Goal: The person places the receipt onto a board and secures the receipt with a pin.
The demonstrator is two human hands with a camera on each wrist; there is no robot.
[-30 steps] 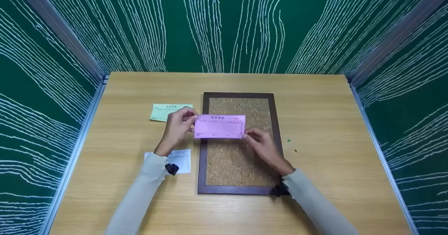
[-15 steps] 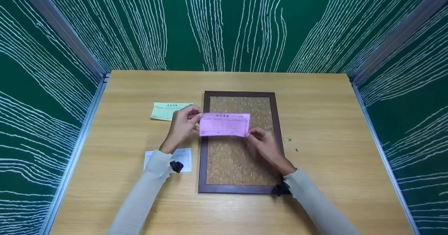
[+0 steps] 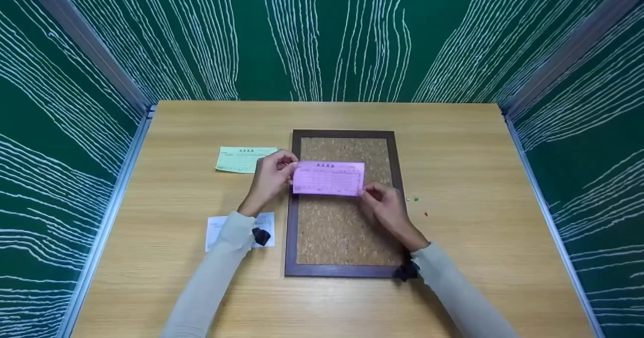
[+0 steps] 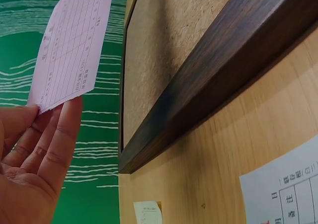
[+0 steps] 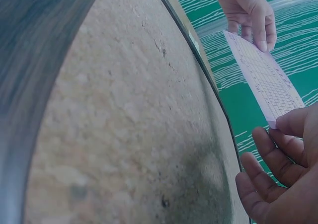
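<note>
The pink slip (image 3: pixel 328 178) is held raised over the corkboard (image 3: pixel 342 232), pinched at its left edge by the left hand (image 3: pixel 271 177) and near its lower right corner by the right hand (image 3: pixel 388 209). Being paper, it should prove light, limp and easily creased; opposite edges are best gripped lightly. Leftward, the green slip (image 3: pixel 239 160) and white slip (image 3: pixel 215 227) are laid on the table (image 3: pixel 463 177).

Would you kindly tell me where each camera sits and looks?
Head: head-worn, facing forward and down at the pink slip above the corkboard; left hand, right hand and sleeves show.
Left wrist: on that wrist, facing the pink slip and corkboard's edge; only the left hand shows.
Right wrist: on that wrist, facing across the corkboard; both hands show.
Both wrist views share pink slip, corkboard and left hand.
</note>
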